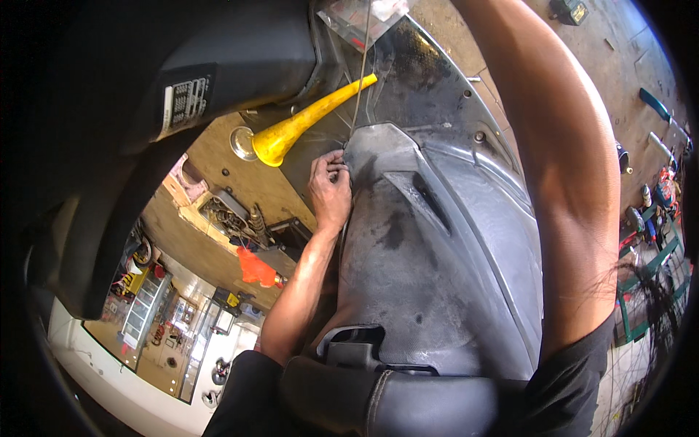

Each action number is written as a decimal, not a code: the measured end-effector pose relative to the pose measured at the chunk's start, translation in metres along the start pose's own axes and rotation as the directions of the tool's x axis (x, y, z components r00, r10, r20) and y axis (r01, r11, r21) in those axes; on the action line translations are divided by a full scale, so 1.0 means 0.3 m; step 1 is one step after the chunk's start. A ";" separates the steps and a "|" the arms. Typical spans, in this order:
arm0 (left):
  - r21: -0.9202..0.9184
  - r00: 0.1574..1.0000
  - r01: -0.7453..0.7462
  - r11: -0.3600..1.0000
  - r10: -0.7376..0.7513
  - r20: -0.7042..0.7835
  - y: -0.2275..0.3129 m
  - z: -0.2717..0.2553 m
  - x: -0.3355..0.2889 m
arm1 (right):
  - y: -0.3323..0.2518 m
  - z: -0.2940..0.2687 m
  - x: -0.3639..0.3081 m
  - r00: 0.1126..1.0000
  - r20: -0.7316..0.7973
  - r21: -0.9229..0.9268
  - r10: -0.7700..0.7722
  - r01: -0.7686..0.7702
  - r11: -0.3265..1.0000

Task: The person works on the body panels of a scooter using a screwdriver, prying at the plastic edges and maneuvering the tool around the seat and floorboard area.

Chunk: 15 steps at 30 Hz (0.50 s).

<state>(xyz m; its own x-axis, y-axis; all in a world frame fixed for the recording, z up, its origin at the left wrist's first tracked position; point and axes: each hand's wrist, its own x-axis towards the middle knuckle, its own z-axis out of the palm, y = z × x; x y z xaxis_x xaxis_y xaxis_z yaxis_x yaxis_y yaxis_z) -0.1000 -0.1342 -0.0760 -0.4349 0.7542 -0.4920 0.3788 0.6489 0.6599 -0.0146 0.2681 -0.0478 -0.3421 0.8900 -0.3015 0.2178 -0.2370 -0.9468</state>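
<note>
Left hand (331, 191) fingers curled, pinching edge of grey scooter panel (437, 247); right hand out of view, arm raised.

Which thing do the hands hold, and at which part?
The left hand pinches the left edge of the grey plastic scooter panel, near its top; the right hand is out of view.

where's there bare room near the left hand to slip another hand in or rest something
The dusty grey scooter panel lies bare below the left hand, down to the black seat edge. It is crowded above: the yellow funnel and a thin rod close in. The right arm borders the panel's right side; its hand is out of view.
</note>
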 end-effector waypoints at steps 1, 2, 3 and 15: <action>0.014 1.000 -0.008 1.000 0.008 0.000 0.002 -0.003 0.004 | 0.005 0.002 0.002 1.000 0.001 0.004 -0.002 0.002 1.000; 0.029 1.000 -0.015 0.999 0.015 0.000 0.002 -0.005 0.003 | 0.010 0.005 0.003 1.000 0.004 0.009 -0.002 0.002 1.000; 0.018 1.000 0.012 1.000 -0.012 -0.009 0.001 -0.003 0.004 | 0.012 0.007 0.003 1.000 0.006 0.011 -0.002 0.002 1.000; -0.138 0.999 0.041 0.990 -0.036 0.039 -0.029 0.004 0.003 | 0.050 0.014 0.012 1.000 0.022 0.004 0.011 -0.011 1.000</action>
<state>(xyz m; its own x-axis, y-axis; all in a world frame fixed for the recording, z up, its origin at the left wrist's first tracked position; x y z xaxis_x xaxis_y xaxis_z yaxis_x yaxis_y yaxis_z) -0.1028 -0.1390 -0.0829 -0.4157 0.7339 -0.5372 0.2446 0.6591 0.7112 -0.0164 0.2660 -0.0635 -0.3593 0.8787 -0.3143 0.2181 -0.2484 -0.9438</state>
